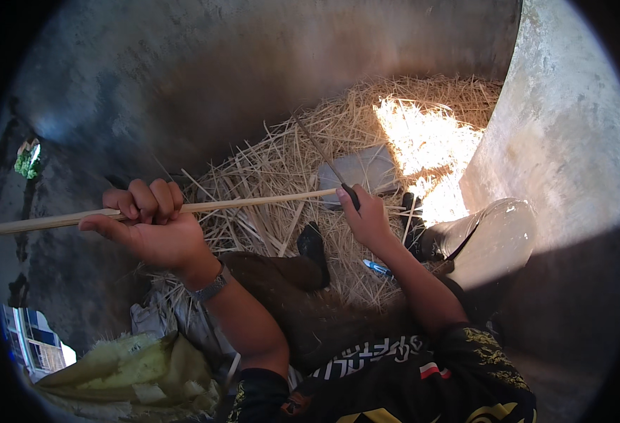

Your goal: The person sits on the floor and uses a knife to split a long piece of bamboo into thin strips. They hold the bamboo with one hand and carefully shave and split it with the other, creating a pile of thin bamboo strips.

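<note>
My left hand [162, 236] has its fingers curled over a long pale wooden strip [253, 203], probably bamboo, with the thumb stretched out along its underside. The strip runs from the left rim across to my right hand [368, 222]. That hand is closed round the black handle of a knife [322, 151], its thin dark blade slanting up and to the left. At the handle end of the blade, the strip's right end meets the knife. Whether my right fingers also touch the strip cannot be made out.
Straw-like shavings [282, 158] cover the floor, with a flat grey slab [359, 169] among them. A blue-and-white object [377, 268] lies near my right forearm. Curved grey walls [253, 56] surround me. A yellow-green sack [137, 374] lies at lower left.
</note>
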Available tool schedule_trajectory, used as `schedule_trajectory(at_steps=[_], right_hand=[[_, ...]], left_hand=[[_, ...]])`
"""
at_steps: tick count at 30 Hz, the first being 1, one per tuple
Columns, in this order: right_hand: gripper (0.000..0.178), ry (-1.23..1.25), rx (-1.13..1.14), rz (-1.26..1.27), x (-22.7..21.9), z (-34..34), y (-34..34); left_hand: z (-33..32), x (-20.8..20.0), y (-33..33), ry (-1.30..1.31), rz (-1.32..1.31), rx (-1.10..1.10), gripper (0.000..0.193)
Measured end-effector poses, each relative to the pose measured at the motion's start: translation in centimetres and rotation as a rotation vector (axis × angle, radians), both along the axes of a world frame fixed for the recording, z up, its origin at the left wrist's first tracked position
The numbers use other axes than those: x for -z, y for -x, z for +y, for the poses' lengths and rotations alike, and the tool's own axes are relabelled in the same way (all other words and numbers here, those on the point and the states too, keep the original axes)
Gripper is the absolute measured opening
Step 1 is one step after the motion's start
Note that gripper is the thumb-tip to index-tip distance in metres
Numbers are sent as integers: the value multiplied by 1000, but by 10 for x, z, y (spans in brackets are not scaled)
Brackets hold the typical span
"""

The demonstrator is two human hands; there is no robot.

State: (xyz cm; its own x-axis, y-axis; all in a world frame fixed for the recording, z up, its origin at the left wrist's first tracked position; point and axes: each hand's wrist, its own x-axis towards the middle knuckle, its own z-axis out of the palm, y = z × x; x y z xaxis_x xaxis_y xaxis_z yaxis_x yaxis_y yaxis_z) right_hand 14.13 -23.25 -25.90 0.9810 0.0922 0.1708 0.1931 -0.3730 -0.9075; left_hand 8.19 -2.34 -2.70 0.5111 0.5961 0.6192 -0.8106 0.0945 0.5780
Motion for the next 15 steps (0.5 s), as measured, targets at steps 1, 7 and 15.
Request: schedule_trajectory(at_steps=[1, 7, 15], right_hand=[[44, -51, -24, -57, -14, -1, 4], [36, -261, 4, -293, -44, -12, 12], [36, -434, 149, -335, -37, -28, -11]], left_hand=[[1, 0, 3, -16, -13, 26, 61], [-19, -5, -11, -90, -103, 93, 62], [-68, -39, -82, -206, -12, 81, 63]])
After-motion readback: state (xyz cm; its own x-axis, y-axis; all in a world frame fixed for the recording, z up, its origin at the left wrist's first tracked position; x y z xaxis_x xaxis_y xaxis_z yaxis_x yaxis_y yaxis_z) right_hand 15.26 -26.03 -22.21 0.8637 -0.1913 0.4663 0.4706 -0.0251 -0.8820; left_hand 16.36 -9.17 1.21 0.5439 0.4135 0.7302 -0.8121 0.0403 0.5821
